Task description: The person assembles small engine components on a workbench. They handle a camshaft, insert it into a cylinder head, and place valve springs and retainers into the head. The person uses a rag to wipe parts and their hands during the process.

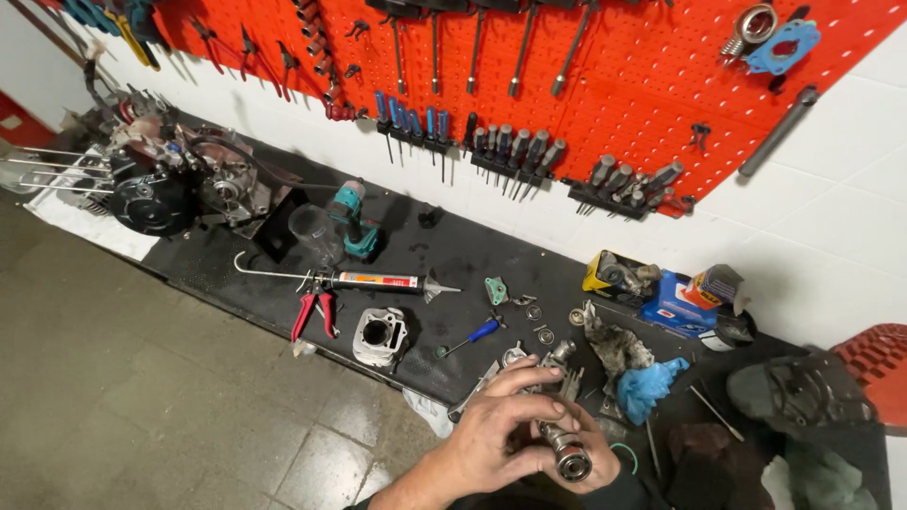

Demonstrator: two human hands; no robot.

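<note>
Fingers of the left hand curl closed around a small metal shaft assembly, its bearing end facing the camera. The right hand, mostly hidden beneath, cups the same part from below; how far its fingers close cannot be told. Both hands hover at the near edge of the black workbench, over the tiled floor. Just beyond the fingertips lie loose metal parts, a blue screwdriver, a grey cylinder and a blue glove. Open bench lies left of the cylinder.
</note>
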